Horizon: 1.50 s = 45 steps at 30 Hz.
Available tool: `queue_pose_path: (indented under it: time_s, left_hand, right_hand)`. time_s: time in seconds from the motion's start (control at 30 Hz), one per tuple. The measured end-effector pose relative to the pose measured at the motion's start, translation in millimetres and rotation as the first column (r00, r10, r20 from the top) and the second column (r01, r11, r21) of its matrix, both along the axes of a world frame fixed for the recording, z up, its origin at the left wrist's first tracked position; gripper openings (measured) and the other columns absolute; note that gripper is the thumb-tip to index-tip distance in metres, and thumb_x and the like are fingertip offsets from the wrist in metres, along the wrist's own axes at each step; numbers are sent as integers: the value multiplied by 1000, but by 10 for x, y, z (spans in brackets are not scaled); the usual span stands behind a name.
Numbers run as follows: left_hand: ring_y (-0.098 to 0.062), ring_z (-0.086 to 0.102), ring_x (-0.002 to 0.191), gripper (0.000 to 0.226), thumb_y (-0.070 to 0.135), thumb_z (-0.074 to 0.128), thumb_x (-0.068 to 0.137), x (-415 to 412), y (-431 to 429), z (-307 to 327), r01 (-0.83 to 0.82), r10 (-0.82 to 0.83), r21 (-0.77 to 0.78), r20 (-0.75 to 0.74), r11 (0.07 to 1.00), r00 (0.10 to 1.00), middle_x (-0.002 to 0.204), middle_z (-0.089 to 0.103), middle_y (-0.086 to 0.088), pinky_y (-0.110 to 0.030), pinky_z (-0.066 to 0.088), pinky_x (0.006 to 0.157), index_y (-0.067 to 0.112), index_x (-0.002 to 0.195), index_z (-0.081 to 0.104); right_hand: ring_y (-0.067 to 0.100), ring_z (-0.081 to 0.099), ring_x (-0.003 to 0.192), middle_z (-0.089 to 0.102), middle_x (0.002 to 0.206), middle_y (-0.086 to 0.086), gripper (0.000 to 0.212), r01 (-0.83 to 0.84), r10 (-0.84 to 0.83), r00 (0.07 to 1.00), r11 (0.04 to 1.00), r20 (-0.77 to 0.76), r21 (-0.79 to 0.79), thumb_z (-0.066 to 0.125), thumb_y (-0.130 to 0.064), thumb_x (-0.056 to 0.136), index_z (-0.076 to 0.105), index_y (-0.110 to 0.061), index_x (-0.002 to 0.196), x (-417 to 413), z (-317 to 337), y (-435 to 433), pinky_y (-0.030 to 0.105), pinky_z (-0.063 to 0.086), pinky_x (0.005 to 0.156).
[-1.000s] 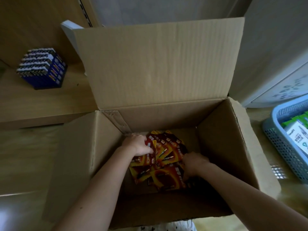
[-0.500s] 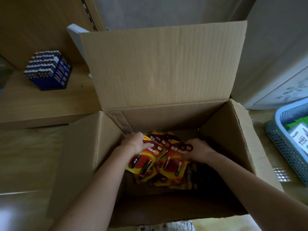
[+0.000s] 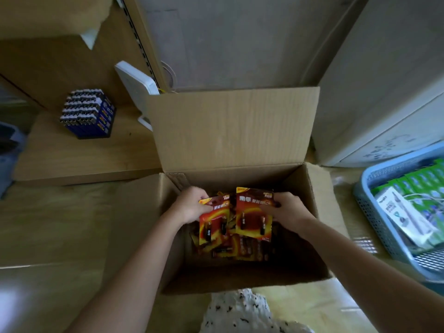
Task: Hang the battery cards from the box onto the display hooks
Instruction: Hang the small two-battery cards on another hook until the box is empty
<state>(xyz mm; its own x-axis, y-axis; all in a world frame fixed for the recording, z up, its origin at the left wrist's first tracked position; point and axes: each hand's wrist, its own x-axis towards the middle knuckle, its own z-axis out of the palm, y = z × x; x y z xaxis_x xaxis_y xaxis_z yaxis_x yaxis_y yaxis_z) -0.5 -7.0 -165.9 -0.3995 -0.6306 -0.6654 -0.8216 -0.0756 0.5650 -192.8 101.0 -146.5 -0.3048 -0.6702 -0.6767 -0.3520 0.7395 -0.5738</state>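
Inside the cardboard box (image 3: 310, 193), a red-and-yellow battery card (image 3: 212, 224) is gripped by the left hand (image 3: 189, 205) and a second battery card (image 3: 254, 212) by the right hand (image 3: 288, 210), both raised above the loose cards (image 3: 237, 248) left on the box bottom. No display hooks are in view; hanging is judged not yet begun, with most cards still to be moved.

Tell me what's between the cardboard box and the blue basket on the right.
In the head view, only bare floor separates the cardboard box from the blue basket; nothing lies there.
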Motion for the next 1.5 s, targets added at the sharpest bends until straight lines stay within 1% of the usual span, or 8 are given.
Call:
queue_pose_path:
  time_s: [0.17,0.43,0.53,0.73,0.87,1.13,1.27,1.5]
  left_hand:
    - [-25,66,91,12,17,65,84,218,49,1281,-181,160,-114,-174,977,972,94,69,-13,-45,55,82,8,90,63]
    - [-9,64,76,8,16,65,83,759,32,3624,-492,431,-50,-414,869,802,80,66,4,-11,51,58,20,82,59]
    - [-12,69,78,8,12,67,82,1056,-54,4279,-616,528,-11,-504,788,684,83,71,1,-10,51,59,12,89,65]
    - [1,68,67,8,7,65,81,1775,-362,5254,-697,549,-33,-591,716,592,83,70,-1,-9,50,55,9,89,64]
    - [-6,71,76,12,15,67,81,2342,-656,5623,-721,536,-73,-617,689,576,86,72,-1,-13,53,60,14,92,65]
    - [-10,71,82,12,20,68,80,3358,-1388,5709,-701,512,-52,-645,711,567,84,74,0,-17,55,62,20,92,64]
    - [-8,71,78,15,17,66,82,3708,-1649,5660,-706,532,-12,-648,708,545,87,73,-2,-15,54,59,14,96,63]
    - [-4,70,74,9,14,66,81,4089,-1866,5473,-752,567,1,-658,659,496,81,72,3,-11,52,56,20,88,63]
  right_hand:
    - [9,61,79,65,92,-1,16,6,-6,1000,996,-5,-88,55,-25,91,61,-13,101,85,1249,45,18,43,59]
    - [14,63,89,66,94,-3,12,-46,63,996,968,61,-246,56,-30,90,62,-21,95,423,3503,-268,30,52,80]
    - [14,63,91,65,92,-6,9,-72,99,993,937,62,-342,58,-27,88,61,-23,96,674,4181,-480,27,51,79]
    - [16,64,93,66,93,-3,4,-132,189,978,883,85,-451,57,-24,88,60,-22,91,1371,5108,-1016,32,54,81]
    - [12,65,97,68,105,1,27,-66,167,971,877,172,-477,58,-29,86,62,-14,109,1921,5438,-1355,22,54,73]
    - [14,64,100,67,108,0,47,31,99,972,847,214,-531,57,-51,69,62,-22,106,3063,5541,-1988,39,56,84]
    - [14,64,99,68,105,0,22,63,49,981,837,190,-543,59,-41,79,62,-27,96,3464,5452,-2223,41,56,84]
    - [12,63,95,66,97,-2,17,19,49,994,820,102,-572,57,-30,87,61,-16,96,3825,5328,-2462,32,56,78]
